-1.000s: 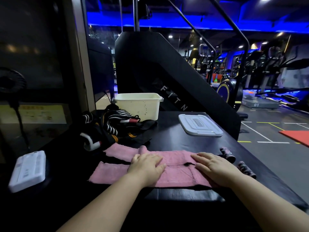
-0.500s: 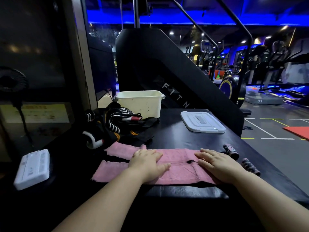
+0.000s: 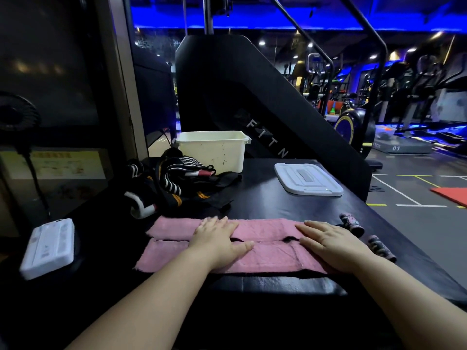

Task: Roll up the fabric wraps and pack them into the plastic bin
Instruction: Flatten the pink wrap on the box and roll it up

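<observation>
Two open hands, both pressed flat on the pink fabric wrap (image 3: 267,258) at the near edge of the black table (image 3: 265,195). The wrap is laid out unrolled as two long strips side by side, one nearer and one farther, running left to right. The left hand (image 3: 217,239) sits across the middle of both strips with fingers straight and together. The right hand (image 3: 333,245) covers the right end, fingers spread a bit and pointing left. Neither is gripping anything, just palms down on the cloth.

As for containers, the cream plastic bin (image 3: 212,152) stands upright at the far side of the table, well apart from the pink wrap, and its lid is off. From this angle I can't see what's inside. The white lid (image 3: 308,179) lies flat on the table to the right of the bin, not touching it.

Between the bin and the pink wrap there's a loose pile of black striped wraps (image 3: 177,190), tangled, touching the bin's front. Just right of the right hand are two small rolled wraps (image 3: 352,223), dark with pink, lying on the table. Off at the near left sits a white flat device (image 3: 48,247).
</observation>
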